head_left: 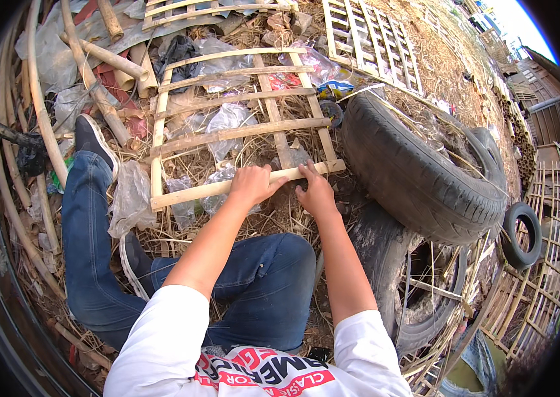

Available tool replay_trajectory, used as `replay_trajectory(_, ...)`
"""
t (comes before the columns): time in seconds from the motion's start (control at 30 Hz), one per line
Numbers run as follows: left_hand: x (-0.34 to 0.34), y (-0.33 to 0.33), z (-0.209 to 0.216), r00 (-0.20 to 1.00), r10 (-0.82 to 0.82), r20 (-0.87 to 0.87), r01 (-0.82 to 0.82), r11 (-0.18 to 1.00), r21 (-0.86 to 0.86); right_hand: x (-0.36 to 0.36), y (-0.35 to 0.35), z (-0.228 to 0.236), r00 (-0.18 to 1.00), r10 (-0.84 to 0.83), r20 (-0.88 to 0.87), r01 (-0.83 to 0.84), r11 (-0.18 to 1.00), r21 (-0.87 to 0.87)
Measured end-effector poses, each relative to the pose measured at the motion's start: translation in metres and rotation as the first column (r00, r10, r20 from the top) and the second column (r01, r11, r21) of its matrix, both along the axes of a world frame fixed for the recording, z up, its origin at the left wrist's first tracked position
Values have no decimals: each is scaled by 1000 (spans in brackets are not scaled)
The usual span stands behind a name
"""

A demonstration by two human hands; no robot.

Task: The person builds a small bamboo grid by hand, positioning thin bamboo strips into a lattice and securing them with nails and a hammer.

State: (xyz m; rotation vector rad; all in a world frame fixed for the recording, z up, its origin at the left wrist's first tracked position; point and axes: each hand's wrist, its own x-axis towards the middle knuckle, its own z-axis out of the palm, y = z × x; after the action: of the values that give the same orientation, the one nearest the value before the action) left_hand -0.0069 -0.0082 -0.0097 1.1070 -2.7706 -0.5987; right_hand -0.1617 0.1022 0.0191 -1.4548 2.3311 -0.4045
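Observation:
A bamboo slat frame (207,138) lies on the littered ground in front of me, its slats crossing a few long strips. My left hand (251,186) is closed over the nearest slat (194,193), around the middle of its length. Close by on the same slat, my right hand (318,193) grips near the right end, with fingertips over the top and thumb on the near side. That grip is beside the inner cross strip (281,142), whose near end meets the slat between my hands. The undersides of the fingers are hidden.
A large worn tyre (419,162) stands right of the frame, above another tyre (379,255). Two more slatted frames (373,40) (200,12) lie farther off. Bamboo poles (42,126) run along the left. Plastic bags (132,202) and straw litter the ground around my shoes (94,142).

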Motion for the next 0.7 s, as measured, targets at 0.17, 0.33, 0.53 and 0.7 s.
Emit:
replay_trajectory(0.17, 5, -8, 14, 967, -233, 103, 232, 973, 22, -3, 1, -2, 1000, -6, 12, 6, 1000, -24)
replay_trajectory(0.33, 1, -16, -16, 981, -149, 121, 152, 988, -21, 0, -6, -3, 1000, 10, 23, -10, 1000, -10)
replay_trajectory(0.53, -10, -10, -4, 969, -202, 142, 202, 979, 12, 7, 13, 10, 998, -3, -66, 2, 1000, -6)
replay_trajectory(0.7, 1, -20, -9, 952, -203, 229, 208, 978, 2, 62, 103, 21, 930, -267, 253, 341, 883, -322)
